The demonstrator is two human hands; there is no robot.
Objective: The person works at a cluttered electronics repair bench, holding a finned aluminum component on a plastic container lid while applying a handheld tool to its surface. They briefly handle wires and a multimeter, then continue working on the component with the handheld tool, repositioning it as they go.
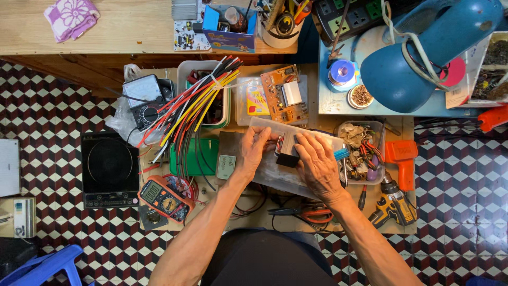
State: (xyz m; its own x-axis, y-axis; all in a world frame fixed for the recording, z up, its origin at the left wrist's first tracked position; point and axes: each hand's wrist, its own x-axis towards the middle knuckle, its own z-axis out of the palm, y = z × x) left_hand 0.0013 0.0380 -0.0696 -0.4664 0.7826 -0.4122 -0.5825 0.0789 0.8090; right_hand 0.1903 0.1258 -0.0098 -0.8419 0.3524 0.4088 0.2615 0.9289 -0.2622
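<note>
My left hand (253, 150) and my right hand (316, 161) meet over a clear plastic box (296, 132) on the low wooden workbench. Between them sits a small black block-shaped electronic part (288, 156) with red wires. My right hand rests on it and grips it; the fingertips of my left hand pinch at its top edge. A bundle of red, yellow and black cables (193, 103) lies to the left of my left hand.
An orange multimeter (165, 198), an analogue meter (143, 98), a circuit board (280, 92), a tray of parts (362, 151), an orange glue gun (402, 159), a cordless drill (391, 204), pliers (309, 213), a blue desk lamp (428, 47) and an induction hob (110, 169) surround me.
</note>
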